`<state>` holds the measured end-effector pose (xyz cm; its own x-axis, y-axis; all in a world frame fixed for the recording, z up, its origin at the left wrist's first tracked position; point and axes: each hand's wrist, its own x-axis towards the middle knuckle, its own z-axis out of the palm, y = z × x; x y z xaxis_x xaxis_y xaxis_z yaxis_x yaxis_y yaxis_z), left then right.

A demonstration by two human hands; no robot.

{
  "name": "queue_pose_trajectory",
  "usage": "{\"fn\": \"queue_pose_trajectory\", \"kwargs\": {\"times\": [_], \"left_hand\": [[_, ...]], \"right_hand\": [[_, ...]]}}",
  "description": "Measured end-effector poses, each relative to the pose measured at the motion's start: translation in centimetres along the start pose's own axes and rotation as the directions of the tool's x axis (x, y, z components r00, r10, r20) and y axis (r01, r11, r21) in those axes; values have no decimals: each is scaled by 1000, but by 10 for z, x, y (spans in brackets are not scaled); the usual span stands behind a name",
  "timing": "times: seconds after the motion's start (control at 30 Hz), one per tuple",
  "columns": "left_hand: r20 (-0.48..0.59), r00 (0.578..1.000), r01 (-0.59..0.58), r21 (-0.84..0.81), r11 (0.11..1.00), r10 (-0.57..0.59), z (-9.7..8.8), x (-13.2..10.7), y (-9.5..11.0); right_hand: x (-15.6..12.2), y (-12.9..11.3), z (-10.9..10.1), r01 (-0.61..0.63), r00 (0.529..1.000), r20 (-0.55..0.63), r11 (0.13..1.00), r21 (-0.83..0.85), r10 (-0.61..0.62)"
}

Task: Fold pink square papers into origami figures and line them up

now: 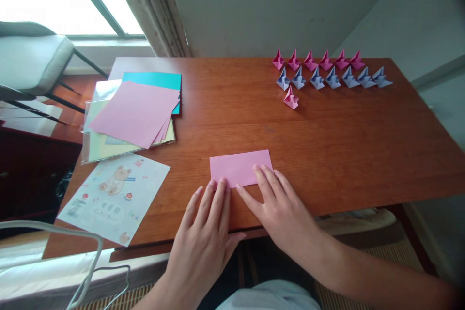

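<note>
A pink sheet of paper (236,168), folded into a rectangle, lies flat near the table's front edge. My left hand (207,227) rests palm down at its lower left corner, fingers stretched out, the fingertips at the paper's near edge. On the right part of the paper lie the fingertips of my right hand (281,198), its fingers spread. Neither hand grips anything. Beyond them stand rows of small folded paper figures: dark pink ones (310,62) at the back, bluish-purple ones (333,79) before them, and a single pink one (291,99) in front.
On the left of the wooden table (225,116) lie pink sheets (136,111), blue-green paper (152,78) and a clear plastic packet (95,147). Closer in is a white printed bear sheet (116,198). A white cable (95,247) curves at lower left; a chair (36,63) stands beyond.
</note>
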<state>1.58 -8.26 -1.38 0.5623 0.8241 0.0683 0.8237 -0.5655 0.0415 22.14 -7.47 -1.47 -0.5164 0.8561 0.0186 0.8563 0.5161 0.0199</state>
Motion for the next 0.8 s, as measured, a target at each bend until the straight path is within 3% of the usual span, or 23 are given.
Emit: {"fn": "queue_pose_trajectory", "kwargs": {"times": [0.17, 0.33, 0.5, 0.67, 0.8], "left_hand": [[-23, 1000, 12, 40, 999, -11, -12, -9, -13], [-65, 994, 92, 41, 995, -90, -20, 0, -13], [-82, 995, -64, -12, 998, 63, -8, 11, 7], [-66, 996, -56, 14, 998, 57, 9, 11, 15], [-66, 997, -43, 18, 999, 44, 12, 8, 13]], "right_hand": [[1, 0, -3, 1, 1000, 7, 1000, -12, -1], [3, -2, -6, -27, 999, 17, 1000, -7, 27], [7, -4, -6, 17, 1000, -11, 1000, 11, -17], [7, -3, -8, 10, 1000, -5, 1000, 25, -10], [-5, 7, -8, -61, 998, -28, 998, -25, 60]]}}
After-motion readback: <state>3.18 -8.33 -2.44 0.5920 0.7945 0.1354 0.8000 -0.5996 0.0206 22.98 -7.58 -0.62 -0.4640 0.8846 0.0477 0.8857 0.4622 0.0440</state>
